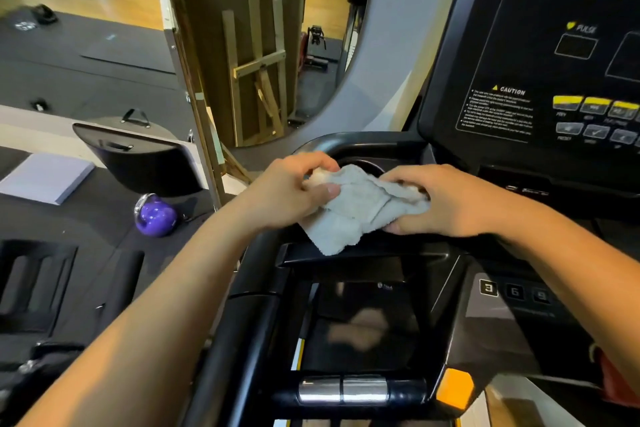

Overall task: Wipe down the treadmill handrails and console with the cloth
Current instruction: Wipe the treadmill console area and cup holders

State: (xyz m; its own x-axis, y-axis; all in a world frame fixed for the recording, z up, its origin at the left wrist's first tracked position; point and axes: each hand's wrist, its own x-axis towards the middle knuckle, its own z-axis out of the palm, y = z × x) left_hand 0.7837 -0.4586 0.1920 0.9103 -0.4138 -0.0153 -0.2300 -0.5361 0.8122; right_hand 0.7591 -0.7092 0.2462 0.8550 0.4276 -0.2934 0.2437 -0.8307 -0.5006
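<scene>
Both forearms are reaching forward. The left hand point(291, 191) is pinching one edge of the grey cloth point(360, 210), the right hand point(450, 201) is gripping the other, holding it over the cup holder point(363, 165) beside the console point(540, 55).

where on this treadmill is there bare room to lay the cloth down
The dark tray below the cloth, bordered by the chrome grip bar and number keys, lies bare. The cup holder is crowded by the left hand and right hand.
</scene>
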